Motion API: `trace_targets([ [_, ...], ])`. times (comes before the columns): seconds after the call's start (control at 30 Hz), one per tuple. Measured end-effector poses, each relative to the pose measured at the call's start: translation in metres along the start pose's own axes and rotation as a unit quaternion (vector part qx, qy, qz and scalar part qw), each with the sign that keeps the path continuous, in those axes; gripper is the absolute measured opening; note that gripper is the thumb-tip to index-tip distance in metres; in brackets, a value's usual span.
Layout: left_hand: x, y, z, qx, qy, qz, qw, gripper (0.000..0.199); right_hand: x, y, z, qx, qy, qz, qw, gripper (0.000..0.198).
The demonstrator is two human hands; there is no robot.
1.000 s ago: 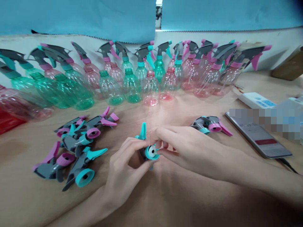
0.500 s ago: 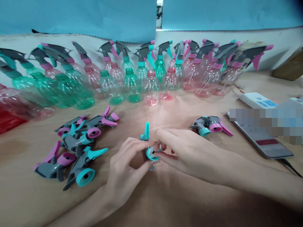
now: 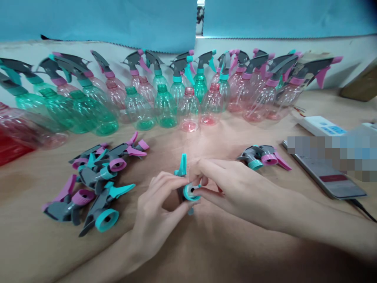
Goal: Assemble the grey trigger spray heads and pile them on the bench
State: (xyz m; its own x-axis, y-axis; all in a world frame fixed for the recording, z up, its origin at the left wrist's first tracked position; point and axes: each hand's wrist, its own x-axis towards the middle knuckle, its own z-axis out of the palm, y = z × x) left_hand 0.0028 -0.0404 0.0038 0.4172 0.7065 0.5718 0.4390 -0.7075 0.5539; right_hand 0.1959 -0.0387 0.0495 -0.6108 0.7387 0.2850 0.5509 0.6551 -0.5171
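Note:
My left hand (image 3: 159,208) grips a grey trigger spray head (image 3: 183,164) with a teal trigger and collar, the collar's opening turned up toward me. My right hand (image 3: 226,182) is at that collar, thumb and fingers pinched together at its mouth. A small whitish piece shows inside the collar by the right fingertips; whether they hold it is hard to tell. Left of my hands lies a pile of loose spray heads (image 3: 106,220) with teal and pink collars. Two more spray heads (image 3: 269,157) lie to the right, beyond my right hand.
Behind stand open-necked bottles (image 3: 189,112), green and pink, and a row of bottles with spray heads fitted (image 3: 287,96). A phone (image 3: 326,171) with a cable and a white power strip (image 3: 324,126) lie at right. Red material (image 3: 13,147) is at the far left.
The fingers of my right hand have lifted slightly off the collar, so more of its inside shows. My left hand keeps its hold on the spray head.

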Motion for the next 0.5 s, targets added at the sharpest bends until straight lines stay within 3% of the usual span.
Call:
trace_targets([
  [0.5, 0.001, -0.001, -0.004, 0.012, -0.007, 0.012, 1.000, 0.024, -0.001, -0.001, -0.012, 0.020, -0.050, 0.028, 0.998, 0.008],
])
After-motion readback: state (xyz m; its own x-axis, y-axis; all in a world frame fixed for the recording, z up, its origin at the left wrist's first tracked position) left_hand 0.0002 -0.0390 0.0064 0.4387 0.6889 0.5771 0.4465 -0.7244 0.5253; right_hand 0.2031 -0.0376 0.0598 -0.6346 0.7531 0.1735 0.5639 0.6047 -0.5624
